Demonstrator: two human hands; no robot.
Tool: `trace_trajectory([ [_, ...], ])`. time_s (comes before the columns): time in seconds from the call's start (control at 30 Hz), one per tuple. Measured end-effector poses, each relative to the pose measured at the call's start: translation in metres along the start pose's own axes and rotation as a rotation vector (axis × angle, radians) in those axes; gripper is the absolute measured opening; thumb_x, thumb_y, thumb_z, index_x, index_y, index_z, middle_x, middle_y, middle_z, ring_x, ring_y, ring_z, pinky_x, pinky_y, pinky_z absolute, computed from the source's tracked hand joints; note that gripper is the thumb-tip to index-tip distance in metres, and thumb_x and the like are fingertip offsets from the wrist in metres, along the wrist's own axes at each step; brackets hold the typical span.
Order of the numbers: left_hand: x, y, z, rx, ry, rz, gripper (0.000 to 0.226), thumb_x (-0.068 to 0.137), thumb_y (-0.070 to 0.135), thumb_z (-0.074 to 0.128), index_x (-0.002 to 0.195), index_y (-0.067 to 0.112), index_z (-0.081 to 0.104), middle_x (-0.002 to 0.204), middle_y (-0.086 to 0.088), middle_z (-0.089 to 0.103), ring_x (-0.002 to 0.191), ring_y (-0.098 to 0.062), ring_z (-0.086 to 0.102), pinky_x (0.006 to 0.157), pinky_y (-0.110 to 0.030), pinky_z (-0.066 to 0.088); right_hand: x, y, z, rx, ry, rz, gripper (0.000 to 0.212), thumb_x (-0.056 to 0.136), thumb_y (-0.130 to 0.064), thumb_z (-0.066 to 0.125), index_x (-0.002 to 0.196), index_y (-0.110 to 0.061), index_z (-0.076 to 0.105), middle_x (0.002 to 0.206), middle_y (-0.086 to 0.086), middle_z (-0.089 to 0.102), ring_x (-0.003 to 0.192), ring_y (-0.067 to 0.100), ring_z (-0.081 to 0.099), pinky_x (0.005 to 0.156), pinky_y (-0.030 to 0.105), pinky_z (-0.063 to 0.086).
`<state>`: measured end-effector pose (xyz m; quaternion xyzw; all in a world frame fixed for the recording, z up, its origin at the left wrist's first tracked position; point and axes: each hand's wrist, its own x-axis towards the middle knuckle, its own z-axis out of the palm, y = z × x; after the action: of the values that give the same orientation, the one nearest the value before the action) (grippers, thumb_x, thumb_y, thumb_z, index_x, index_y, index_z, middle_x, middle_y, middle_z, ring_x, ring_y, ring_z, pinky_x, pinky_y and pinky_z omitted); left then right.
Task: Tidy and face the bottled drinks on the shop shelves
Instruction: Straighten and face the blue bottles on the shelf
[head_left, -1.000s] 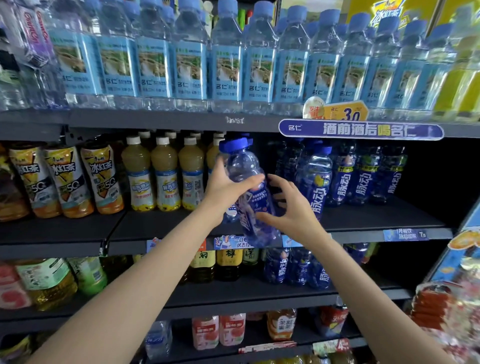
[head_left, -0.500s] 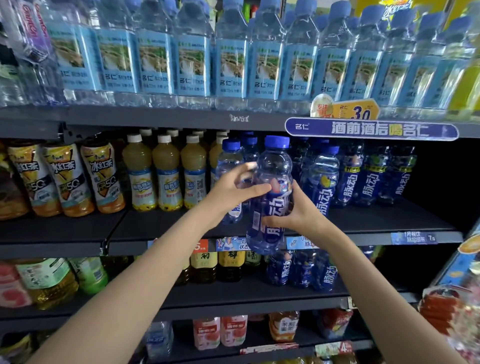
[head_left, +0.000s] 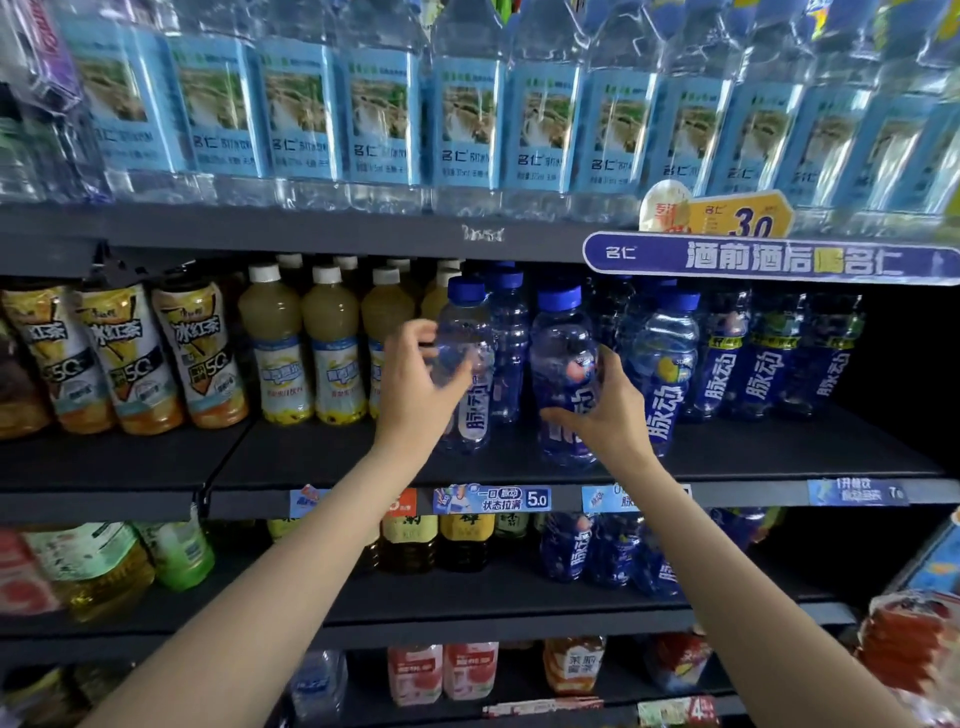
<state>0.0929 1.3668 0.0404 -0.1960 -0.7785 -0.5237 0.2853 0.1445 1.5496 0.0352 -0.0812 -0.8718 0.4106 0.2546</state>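
Risk: toppling neighbours while twisting. Right hand (head_left: 605, 410) grips a blue-capped bottle (head_left: 563, 364) standing near the middle shelf (head_left: 779, 457) front; left hand (head_left: 421, 384) curls round the adjacent bottle (head_left: 467, 332). Tight spacing could knock the row.

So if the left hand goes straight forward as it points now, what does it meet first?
Probably the pale blue-capped bottle: the left hand already curls at its side. Behind stands another blue bottle, though depth is unclear.
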Motion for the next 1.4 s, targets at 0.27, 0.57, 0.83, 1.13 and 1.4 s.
trace_trajectory([
  [0.27, 0.017, -0.046, 0.019, 0.179, -0.260, -0.227, 0.078, 0.075, 0.031, 0.076, 0.135, 0.003, 0.034, 0.137, -0.011, 0.044, 0.127, -0.027, 0.043, 0.095, -0.027, 0.036, 0.037, 0.025, 0.035, 0.027, 0.074, 0.107, 0.093, 0.078, -0.024, 0.077, 0.147, -0.005, 0.018, 0.147, 0.016, 0.036, 0.133, 0.032, 0.036, 0.104, 0.039, 0.035],
  [0.57, 0.014, -0.068, 0.021, 0.063, -0.344, -0.254, 0.049, 0.073, 0.028, 0.078, 0.113, 0.010, 0.056, 0.106, 0.003, 0.063, 0.098, -0.011, 0.059, 0.078, -0.018, 0.041, 0.063, 0.055, 0.071, -0.155, 0.215, 0.224, 0.055, 0.085, -0.028, 0.069, 0.127, -0.001, 0.044, 0.124, 0.019, 0.052, 0.110, 0.036, 0.053, 0.076, 0.036, 0.042],
  [0.83, 0.016, -0.069, 0.019, 0.059, -0.372, -0.275, 0.049, 0.074, 0.030, 0.077, 0.114, 0.014, 0.052, 0.113, 0.002, 0.061, 0.104, -0.010, 0.056, 0.086, -0.024, 0.044, 0.135, 0.060, 0.091, -0.312, 0.208, 0.314, 0.042, 0.093, -0.007, 0.053, 0.131, 0.004, 0.039, 0.134, 0.023, 0.045, 0.116, 0.041, 0.052, 0.090, 0.047, 0.044],
  [1.13, 0.010, -0.061, 0.030, 0.047, -0.452, -0.299, 0.061, 0.071, 0.038, 0.078, 0.120, 0.012, 0.054, 0.121, 0.005, 0.060, 0.110, -0.011, 0.055, 0.092, -0.026, 0.046, 0.076, 0.062, 0.057, -0.109, 0.236, 0.002, 0.046, 0.086, 0.000, 0.058, 0.130, 0.001, 0.042, 0.129, 0.020, 0.045, 0.112, 0.036, 0.049, 0.085, 0.034, 0.040],
  [1.4, 0.011, -0.017, 0.102, 0.108, -0.514, -0.192, 0.054, 0.073, 0.039, 0.076, 0.112, 0.007, 0.056, 0.105, -0.005, 0.065, 0.093, -0.020, 0.061, 0.079, -0.028, 0.046, 0.030, 0.059, -0.017, -0.290, 0.645, -0.324, 0.052, 0.077, -0.009, 0.067, 0.122, -0.006, 0.041, 0.117, 0.028, 0.045, 0.107, 0.031, 0.036, 0.091, 0.042, 0.036],
])
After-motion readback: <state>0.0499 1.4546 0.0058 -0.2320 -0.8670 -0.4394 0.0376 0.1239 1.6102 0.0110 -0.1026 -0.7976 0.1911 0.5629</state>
